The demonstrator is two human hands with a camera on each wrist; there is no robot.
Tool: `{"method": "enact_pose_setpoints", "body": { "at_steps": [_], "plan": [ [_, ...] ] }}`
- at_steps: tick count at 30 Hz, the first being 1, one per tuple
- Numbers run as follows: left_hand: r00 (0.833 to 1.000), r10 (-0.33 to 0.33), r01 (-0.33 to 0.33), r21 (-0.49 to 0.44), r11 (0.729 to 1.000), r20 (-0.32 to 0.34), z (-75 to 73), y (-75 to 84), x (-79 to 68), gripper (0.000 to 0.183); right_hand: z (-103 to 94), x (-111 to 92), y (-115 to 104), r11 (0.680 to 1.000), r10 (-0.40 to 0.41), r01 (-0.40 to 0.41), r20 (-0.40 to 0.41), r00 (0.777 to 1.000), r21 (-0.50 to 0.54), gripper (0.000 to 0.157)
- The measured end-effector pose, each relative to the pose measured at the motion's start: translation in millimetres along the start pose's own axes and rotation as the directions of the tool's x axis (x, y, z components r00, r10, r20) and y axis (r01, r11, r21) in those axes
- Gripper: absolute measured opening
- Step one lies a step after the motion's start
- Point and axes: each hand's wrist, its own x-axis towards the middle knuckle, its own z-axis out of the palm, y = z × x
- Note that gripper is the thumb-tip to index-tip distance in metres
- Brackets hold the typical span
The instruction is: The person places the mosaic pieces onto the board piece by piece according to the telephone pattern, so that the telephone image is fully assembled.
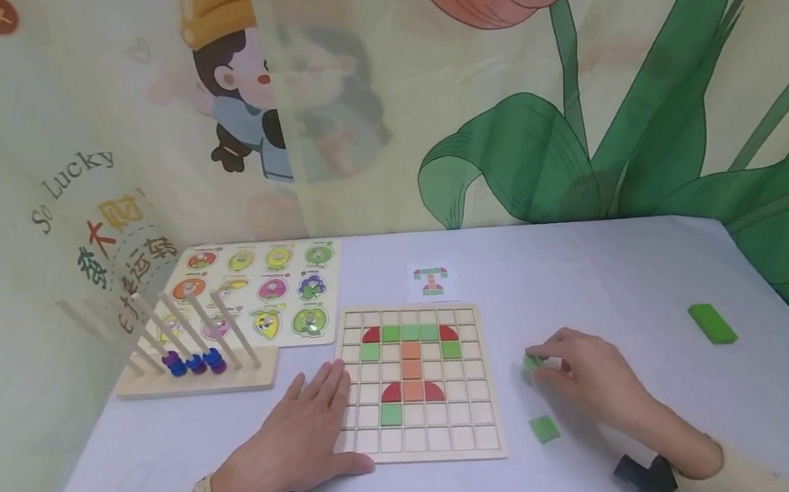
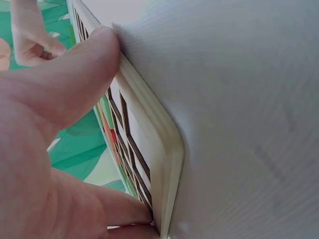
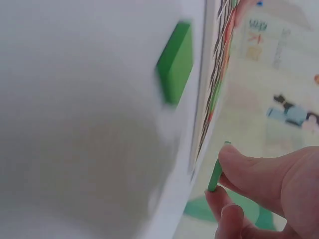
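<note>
My right hand [image 1: 594,373] pinches a small green square tile [image 1: 531,362] between thumb and fingertips, just off the right side of the wooden grid board [image 1: 494,400]. In the right wrist view that tile [image 3: 216,175] is seen edge-on. A second green tile [image 1: 544,428] lies on the table nearer me, beside the board. My left hand [image 1: 296,436] rests on the board's left edge with fingers extended, the thumb touching its near edge. Red quarter-round pieces [image 1: 434,392], orange squares [image 1: 411,370] and green squares [image 1: 390,414] sit in some of the board's cells.
Beyond the board lies a small pattern card [image 1: 432,281]. A fruit puzzle board [image 1: 283,316] is at the back left, with a wooden peg rack [image 1: 193,377] holding blue and purple beads before it. At the right lies a green block [image 1: 712,323].
</note>
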Motion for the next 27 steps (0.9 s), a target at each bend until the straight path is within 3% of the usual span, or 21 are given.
{"method": "enact_pose_setpoints", "body": {
  "at_steps": [6, 11, 19, 27],
  "plan": [
    [1.000, 0.008, -0.008, 0.003, 1.000, -0.008, 0.5, 1.3, 0.2, 0.111, 17.5, 0, -43, 0.995, -0.044, 0.041, 0.033, 0.998, 0.091, 0.033],
    [1.000, 0.010, -0.010, 0.007, 1.000, -0.008, 0.6, 1.8, 0.3, 0.110, 30.8, 1, -70, 0.976, -0.156, 0.148, 0.039, 0.987, 0.162, 0.030],
    [1.000, 0.002, -0.002, 0.016, 1.000, 0.005, -0.1, 3.1, -0.3, 0.109, 50.6, 6, -93, 0.904, -0.416, 0.407, 0.053, 0.908, 0.126, 0.026],
    [1.000, -0.002, 0.002, 0.029, 1.000, 0.006, -1.9, 2.8, 0.8, 0.111, 55.4, 15, -106, 0.878, -0.476, 0.463, 0.116, 0.872, 0.121, 0.025]
  ]
}}
